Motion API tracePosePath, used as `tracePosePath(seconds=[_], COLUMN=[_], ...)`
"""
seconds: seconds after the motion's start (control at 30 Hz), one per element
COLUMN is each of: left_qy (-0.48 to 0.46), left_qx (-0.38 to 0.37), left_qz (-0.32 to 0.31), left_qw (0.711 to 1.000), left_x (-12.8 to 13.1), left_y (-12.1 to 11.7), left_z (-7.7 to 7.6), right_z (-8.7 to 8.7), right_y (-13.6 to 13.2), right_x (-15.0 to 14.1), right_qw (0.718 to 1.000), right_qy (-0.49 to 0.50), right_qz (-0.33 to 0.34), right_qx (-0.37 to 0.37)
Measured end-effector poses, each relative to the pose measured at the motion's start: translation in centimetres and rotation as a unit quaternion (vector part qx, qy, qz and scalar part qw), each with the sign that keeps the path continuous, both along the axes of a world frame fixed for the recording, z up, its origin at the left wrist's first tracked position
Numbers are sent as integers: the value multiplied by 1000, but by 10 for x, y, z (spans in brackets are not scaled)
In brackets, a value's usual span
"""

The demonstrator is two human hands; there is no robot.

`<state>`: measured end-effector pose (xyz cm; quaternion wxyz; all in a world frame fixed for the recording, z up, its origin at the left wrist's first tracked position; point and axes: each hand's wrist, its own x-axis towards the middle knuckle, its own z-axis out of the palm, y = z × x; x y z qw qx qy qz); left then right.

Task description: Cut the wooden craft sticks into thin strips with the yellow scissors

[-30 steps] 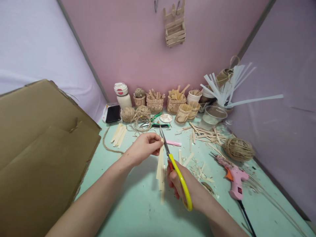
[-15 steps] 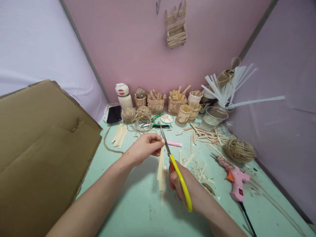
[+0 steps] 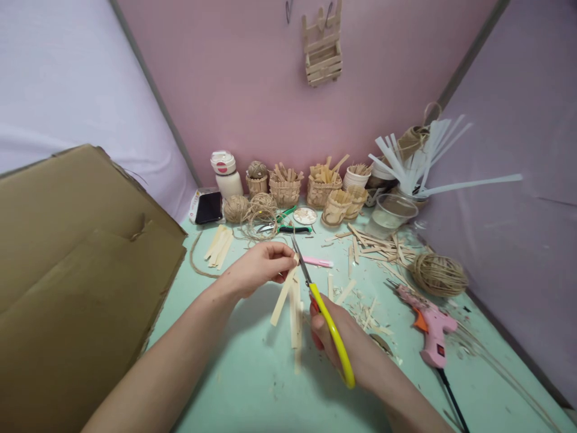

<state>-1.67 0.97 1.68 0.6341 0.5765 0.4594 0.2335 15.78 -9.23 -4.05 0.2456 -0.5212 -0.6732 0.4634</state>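
Note:
My left hand pinches a thin pale wooden strip, whose lower end slants down and left. Beneath it, more pale strips lie on the table. In my right hand is a pair of scissors with yellow and red handles, its blades pointing up and away beside my left fingertips. The blades look nearly closed at the strip's upper end; whether they touch the wood I cannot tell. A pink pen-like tool lies just behind the blades.
A pink glue gun and a twine ball lie at right. Cardboard stands at left. Baskets of sticks, a clear plastic cup and green-handled pliers line the back. Wood scraps litter the right side.
The strip in my left hand has swung its lower end to the left, away from the strips below. My left hand has shifted slightly left; the scissors have barely moved.

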Motion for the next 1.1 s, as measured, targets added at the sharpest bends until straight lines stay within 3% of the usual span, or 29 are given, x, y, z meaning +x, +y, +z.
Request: tracePosePath(seconds=[0.37, 0.73, 0.87, 1.1], left_qy=[7, 19, 37, -17], left_qx=[-6, 19, 25, -47], left_qz=[-14, -49, -64, -45], left_qw=[1000, 998, 997, 998], left_x=[-4, -10, -13, -11], left_y=[2, 8, 9, 6], left_z=[2, -2, -3, 0], right_z=[2, 1, 2, 4], right_y=[0, 1, 1, 4], right_x=[2, 4, 5, 7], right_qw=[1000, 999, 999, 1000], right_qy=[3, 3, 21, -18], right_qz=[5, 5, 19, 20], right_qx=[1, -42, -23, 13])
